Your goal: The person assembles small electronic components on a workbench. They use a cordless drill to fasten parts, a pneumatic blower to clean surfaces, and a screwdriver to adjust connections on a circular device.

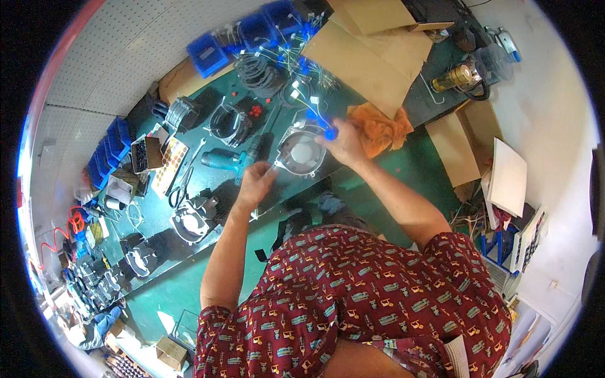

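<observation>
A round grey housing (291, 165) with a pale disc in its middle lies at the near edge of the green workbench. My left hand (257, 183) is closed, its fingertips pinching the lower left rim of that housing. On the other side my right hand (345, 143) is closed round a blue wired part (330, 133), whose thin leads end in white connectors; its fingers are at the housing's right rim. Just left of the housing lies a teal power drill (222, 160). An orange cloth (381, 129) rests beside my right hand.
Black rings (257, 74) and blue bins (208, 55) with wired parts stand at the back. Cardboard sheets (368, 63) cover the right back. More housings (189, 223) line the bench's left stretch, near black scissors (178, 196). An open carton (463, 148) stands at right.
</observation>
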`<state>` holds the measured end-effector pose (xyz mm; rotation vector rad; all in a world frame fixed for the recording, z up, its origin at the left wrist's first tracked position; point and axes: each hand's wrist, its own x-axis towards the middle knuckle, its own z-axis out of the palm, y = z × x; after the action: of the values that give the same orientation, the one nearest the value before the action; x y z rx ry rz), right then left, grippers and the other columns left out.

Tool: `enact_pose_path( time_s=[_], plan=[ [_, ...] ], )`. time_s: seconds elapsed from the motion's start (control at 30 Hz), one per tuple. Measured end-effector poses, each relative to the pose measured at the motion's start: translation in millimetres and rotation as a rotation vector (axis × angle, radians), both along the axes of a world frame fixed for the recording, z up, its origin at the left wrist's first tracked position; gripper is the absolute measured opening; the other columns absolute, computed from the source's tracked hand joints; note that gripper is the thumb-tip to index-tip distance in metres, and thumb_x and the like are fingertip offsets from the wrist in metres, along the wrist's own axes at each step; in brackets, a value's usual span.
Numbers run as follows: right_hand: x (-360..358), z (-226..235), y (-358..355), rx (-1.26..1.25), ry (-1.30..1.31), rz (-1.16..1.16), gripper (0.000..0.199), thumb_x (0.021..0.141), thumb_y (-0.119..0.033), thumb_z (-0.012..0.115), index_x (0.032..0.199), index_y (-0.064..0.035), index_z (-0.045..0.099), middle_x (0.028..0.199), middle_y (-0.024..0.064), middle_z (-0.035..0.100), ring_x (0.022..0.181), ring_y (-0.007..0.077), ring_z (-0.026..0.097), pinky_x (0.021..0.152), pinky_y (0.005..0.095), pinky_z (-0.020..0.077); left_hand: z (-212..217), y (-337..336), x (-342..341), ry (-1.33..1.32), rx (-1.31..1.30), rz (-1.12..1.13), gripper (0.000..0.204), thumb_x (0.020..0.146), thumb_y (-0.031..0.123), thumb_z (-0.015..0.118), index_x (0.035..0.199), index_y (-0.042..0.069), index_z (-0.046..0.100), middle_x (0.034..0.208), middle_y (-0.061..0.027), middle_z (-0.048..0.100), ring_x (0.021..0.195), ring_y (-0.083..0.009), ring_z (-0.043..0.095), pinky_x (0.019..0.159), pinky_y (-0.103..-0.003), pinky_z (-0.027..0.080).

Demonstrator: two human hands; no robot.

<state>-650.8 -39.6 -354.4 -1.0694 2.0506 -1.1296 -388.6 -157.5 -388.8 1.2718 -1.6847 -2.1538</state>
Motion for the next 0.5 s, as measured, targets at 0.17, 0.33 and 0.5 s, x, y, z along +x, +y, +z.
enact_pose_path(
  time_s=[0.17,0.33,0.5],
  plan=[
    [-6.2,-17.7,-3.0,-0.062,-0.092,0.056,0.036,0.082,-0.01,0.079,0.114,-0.0007,0.066,0.095,0.0059,0.07,0.083,0.012,0.061,0.077,0.0304,0.0513,4.4,-2.3,-0.1,0.051,0.454,0.117,0.013,0.093,0.016,0.067,0.087,0.005,0.062,0.068,-0.001,0.056,0.061,-0.0104,0.053,0.048,-0.026,0.038],
    [-3.0,-24.8,-5.5,-0.102,-0.069,0.0,0.034,0.077,-0.02,0.082,0.098,-0.0014,0.063,0.082,0.0162,0.066,0.074,0.0275,0.065,0.069,0.04,0.0503,-24.5,15.4,4.1,-0.074,-0.731,-0.065,0.01,0.09,0.012,0.066,0.089,0.005,0.06,0.073,-0.0112,0.06,0.063,-0.0215,0.061,0.052,-0.038,0.046],
    [0.0,-13.6,-2.5,-0.088,-0.005,-0.031,0.032,0.076,-0.019,0.082,0.094,-0.0012,0.061,0.079,0.0172,0.065,0.072,0.0285,0.064,0.067,0.0408,0.0492,2.3,27.3,-7.9,-0.146,-1.031,-0.116,0.011,0.088,0.011,0.068,0.096,0.003,0.065,0.081,-0.0131,0.066,0.067,-0.021,0.063,0.06,-0.04,0.051]
  ],
)
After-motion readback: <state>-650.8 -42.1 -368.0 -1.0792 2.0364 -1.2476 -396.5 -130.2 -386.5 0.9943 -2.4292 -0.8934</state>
